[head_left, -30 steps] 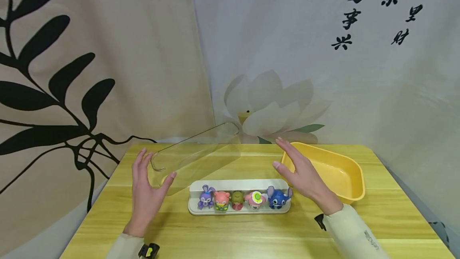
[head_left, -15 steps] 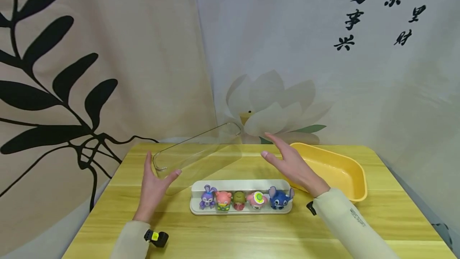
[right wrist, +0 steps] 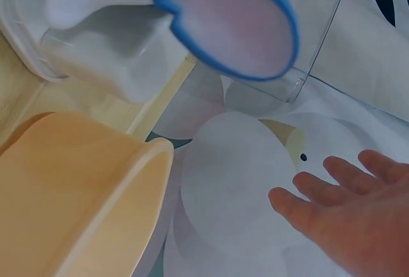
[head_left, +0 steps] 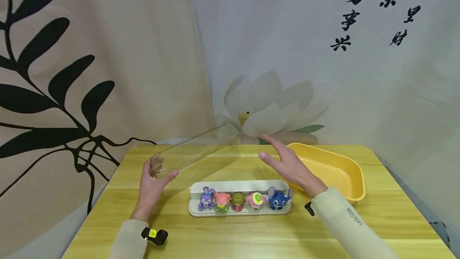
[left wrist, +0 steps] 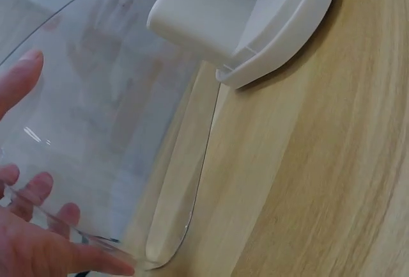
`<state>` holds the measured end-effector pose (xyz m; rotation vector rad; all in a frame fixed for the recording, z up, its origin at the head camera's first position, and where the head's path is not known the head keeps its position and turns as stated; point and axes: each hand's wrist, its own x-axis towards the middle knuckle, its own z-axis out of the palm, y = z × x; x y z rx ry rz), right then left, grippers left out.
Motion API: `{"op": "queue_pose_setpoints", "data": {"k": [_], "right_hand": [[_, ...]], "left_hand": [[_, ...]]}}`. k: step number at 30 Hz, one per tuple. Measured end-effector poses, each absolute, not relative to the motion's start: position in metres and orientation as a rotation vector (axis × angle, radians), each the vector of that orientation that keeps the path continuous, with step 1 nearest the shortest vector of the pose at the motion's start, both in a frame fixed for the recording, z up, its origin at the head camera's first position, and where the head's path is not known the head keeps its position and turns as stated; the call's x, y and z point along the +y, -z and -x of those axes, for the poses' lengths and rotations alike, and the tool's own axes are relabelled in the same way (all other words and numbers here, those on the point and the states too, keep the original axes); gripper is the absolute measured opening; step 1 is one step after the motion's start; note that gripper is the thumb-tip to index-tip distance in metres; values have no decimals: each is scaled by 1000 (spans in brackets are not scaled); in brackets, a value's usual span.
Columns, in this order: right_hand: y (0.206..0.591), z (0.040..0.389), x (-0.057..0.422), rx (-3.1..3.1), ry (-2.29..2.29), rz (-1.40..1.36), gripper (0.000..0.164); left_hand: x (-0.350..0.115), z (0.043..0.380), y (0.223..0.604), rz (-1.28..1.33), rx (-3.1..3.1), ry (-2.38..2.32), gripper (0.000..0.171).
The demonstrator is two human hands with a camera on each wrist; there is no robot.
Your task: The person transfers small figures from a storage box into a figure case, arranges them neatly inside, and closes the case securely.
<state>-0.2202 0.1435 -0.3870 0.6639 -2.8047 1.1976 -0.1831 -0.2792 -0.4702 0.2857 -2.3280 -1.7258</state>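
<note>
My left hand (head_left: 150, 189) holds the left end of a clear plastic cover (head_left: 201, 153), its fingers curled at the end edge and seen through the plastic, thumb (left wrist: 20, 80) along the front side. The cover stands slanted behind a white display base (head_left: 237, 212). On that base sit several toy figurines in a row, from a purple rabbit (head_left: 206, 200) at the left to a blue big-eared one (head_left: 278, 199) at the right. Holding nothing, my right hand (head_left: 292, 169) hovers between the cover and a yellow basin (head_left: 345, 171), fingers extended and thumb spread.
The basin stands at the table's back right, behind my right forearm. A printed cloth (head_left: 143, 51) hangs behind the wooden table (head_left: 244, 237). In the right wrist view, the blue figurine's ear (right wrist: 230, 21) is large near the basin's rim (right wrist: 153, 162).
My left fingers have come down from raised to curled round the cover's left end. My right hand has shifted left, away from the basin. Cover, base and figurines stay put.
</note>
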Motion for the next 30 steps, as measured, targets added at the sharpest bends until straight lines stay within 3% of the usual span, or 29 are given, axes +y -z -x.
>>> {"op": "queue_pose_setpoints", "data": {"k": [7,30], "right_hand": [[388,222,143,-2820,-1191,-640,78],[372,220,147,-2598,-1489,-551,104]], "left_hand": [[-278,179,460,-283,-2333,1716,107],[-248,163,395,49,-2279,1690,100]]}}
